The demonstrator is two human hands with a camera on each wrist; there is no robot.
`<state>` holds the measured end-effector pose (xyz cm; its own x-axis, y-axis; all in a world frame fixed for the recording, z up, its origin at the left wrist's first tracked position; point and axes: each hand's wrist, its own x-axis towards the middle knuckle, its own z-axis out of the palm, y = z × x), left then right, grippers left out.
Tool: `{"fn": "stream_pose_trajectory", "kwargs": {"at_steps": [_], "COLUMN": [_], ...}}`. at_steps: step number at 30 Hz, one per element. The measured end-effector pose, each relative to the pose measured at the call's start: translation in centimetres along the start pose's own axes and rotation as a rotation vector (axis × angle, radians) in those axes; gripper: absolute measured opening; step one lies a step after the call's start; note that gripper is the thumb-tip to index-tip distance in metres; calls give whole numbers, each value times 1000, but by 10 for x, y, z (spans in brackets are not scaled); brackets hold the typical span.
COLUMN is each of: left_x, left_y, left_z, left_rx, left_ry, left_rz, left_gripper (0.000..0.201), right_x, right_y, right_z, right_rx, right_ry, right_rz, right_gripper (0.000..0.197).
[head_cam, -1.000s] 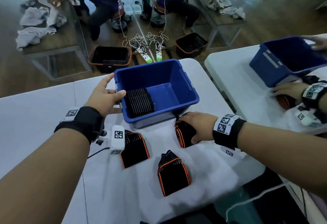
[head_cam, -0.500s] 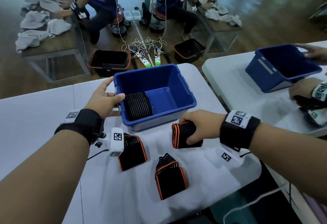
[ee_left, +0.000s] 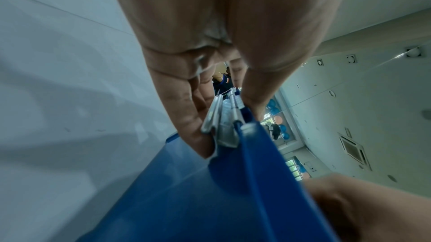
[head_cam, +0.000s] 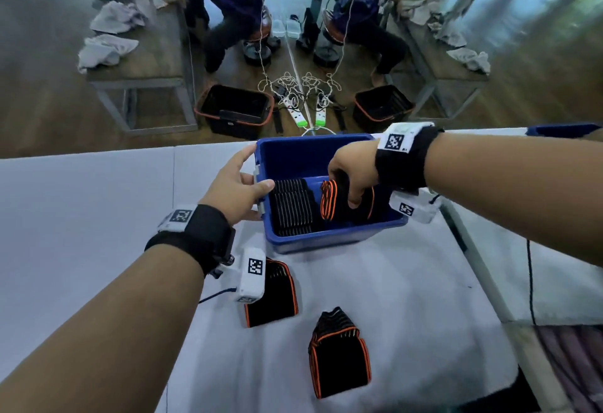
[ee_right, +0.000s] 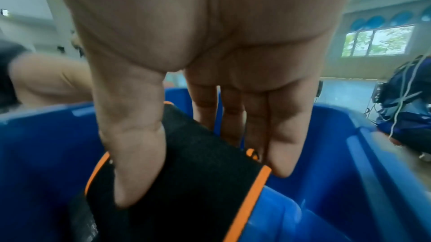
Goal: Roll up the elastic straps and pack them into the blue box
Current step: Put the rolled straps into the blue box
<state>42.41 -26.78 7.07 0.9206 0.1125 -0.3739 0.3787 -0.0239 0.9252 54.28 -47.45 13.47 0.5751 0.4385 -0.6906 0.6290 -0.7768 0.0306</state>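
Observation:
The blue box (head_cam: 326,238) stands on the white table. My left hand (head_cam: 251,181) grips its left rim by the grey latch, thumb inside; in the left wrist view the left hand (ee_left: 225,122) pinches the blue box (ee_left: 210,200) at that rim. My right hand (head_cam: 346,189) holds a rolled black strap with orange edges (head_cam: 329,200) inside the box. It sits beside another rolled strap (head_cam: 290,210) on the box's left side. In the right wrist view my right hand (ee_right: 205,179) clasps the rolled strap (ee_right: 182,218), thumb in front, fingers behind.
Two more black and orange straps lie on the table near me, one (head_cam: 275,295) under my left wrist, one (head_cam: 339,357) nearer the front edge. A second white table (head_cam: 522,282) adjoins at the right. Black bins (head_cam: 235,109) and cables sit on the floor beyond.
My right hand has lifted the rolled strap off the table and carried it over the rim into the blue box. My left hand has stayed on the box's left rim.

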Motion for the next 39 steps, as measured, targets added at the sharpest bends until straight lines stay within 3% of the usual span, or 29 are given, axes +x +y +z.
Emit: {"fn": "stream_pose_trajectory", "kwargs": {"at_steps": [5,8,10,13,16,19,22,28,33,36,39], "left_x": [2,3,2,1,0,-2,-1,2,-1,-2,-3], "left_y": [-1,-2,-2,-2,0,1,0,-5,-4,-4,-5], "left_z": [-2,-3,-4,-5,-6,-5,-4,-2,0,2,3], "left_rx": [-3,20,27,21,34,47,41,45,68,75,81], "left_ry": [-2,-1,5,7,5,2,1,1,4,13,24], "left_rz": [14,22,36,34,35,40,35,41,44,47,57], "left_gripper": [73,72,72,72,72,72,71,71,71,70,70], "right_x": [54,67,71,76,77,71,62,12,-69,-113,-133], "right_y": [-6,-14,-19,-21,-19,-15,-9,-6,-25,-46,-70], "right_z": [11,18,22,27,26,23,19,3,8,39,91], "right_rx": [-117,-149,-142,-59,-56,-65,-23,-41,147,274,306], "right_ry": [-210,-303,-363,-390,-389,-369,-294,10,250,229,82], "right_rz": [-15,-36,-56,-73,-93,-54,-25,19,-47,-140,-167], "right_gripper": [52,41,44,59,57,50,54,59,46,39,49]}}
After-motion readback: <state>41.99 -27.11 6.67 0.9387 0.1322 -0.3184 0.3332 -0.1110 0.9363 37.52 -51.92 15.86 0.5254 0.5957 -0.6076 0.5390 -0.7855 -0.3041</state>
